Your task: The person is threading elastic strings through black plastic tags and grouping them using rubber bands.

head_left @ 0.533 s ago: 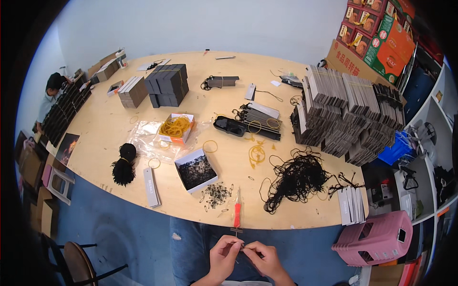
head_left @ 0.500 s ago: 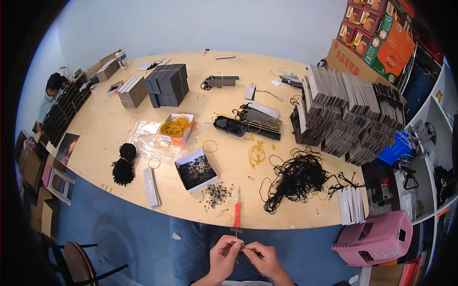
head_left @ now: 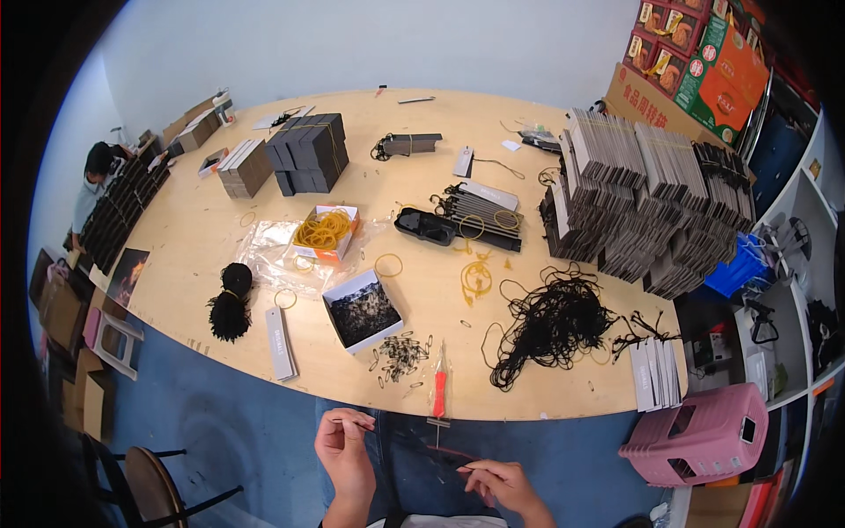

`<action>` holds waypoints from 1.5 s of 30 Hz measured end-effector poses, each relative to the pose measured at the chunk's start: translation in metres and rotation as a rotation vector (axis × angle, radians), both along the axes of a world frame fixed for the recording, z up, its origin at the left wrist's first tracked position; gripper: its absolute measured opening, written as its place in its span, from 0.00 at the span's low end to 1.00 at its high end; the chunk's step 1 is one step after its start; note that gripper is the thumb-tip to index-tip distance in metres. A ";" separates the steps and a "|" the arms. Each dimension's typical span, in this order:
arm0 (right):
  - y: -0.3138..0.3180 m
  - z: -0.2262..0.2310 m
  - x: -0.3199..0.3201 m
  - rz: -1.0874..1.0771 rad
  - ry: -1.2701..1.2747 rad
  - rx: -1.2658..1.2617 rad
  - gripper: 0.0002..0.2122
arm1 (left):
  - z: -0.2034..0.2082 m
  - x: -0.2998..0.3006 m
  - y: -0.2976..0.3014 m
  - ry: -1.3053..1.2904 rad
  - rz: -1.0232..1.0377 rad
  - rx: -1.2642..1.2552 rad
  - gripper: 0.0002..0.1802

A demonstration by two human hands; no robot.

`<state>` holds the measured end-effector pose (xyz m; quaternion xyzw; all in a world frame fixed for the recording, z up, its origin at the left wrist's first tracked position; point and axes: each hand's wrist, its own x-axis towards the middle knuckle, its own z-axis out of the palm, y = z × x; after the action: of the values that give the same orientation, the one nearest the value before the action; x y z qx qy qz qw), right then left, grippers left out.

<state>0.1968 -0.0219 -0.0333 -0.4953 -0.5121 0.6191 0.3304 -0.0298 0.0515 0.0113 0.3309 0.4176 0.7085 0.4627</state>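
Below the table's near edge, over my lap, my left hand (head_left: pixel 345 451) pinches a small thin pale piece (head_left: pixel 350 421) between thumb and fingers. My right hand (head_left: pixel 498 480) is lower and to the right, pinching a thin black string (head_left: pixel 447 452) that runs toward the left. The two hands are apart. On the table edge just above them lie a red-handled tool (head_left: pixel 439 393), a scatter of small black pins (head_left: pixel 400 355) and a white box of dark pins (head_left: pixel 363 309). A tangle of black strings (head_left: pixel 551 322) lies right of the tool.
The round wooden table (head_left: pixel 194 238) also carries tall stacks of grey cards (head_left: pixel 642 194), a box of yellow rubber bands (head_left: pixel 325 231), a black tassel bundle (head_left: pixel 231 304) and white tags (head_left: pixel 657 373). A pink stool (head_left: pixel 704 433) stands right. A person (head_left: pixel 91 180) sits far left.
My hands were joined together over my lap. They have drawn apart, the left one rising leftward and the right one shifting rightward with the string.
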 end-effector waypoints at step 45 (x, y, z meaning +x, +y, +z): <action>0.006 0.049 -0.022 -0.519 0.389 0.187 0.10 | -0.014 0.032 -0.034 -0.034 -0.915 -0.072 0.04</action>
<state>0.1746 -0.0158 0.0155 -0.4493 -0.3508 0.5477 0.6124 0.0019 0.0176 -0.0031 0.4534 0.2455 0.4217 0.7459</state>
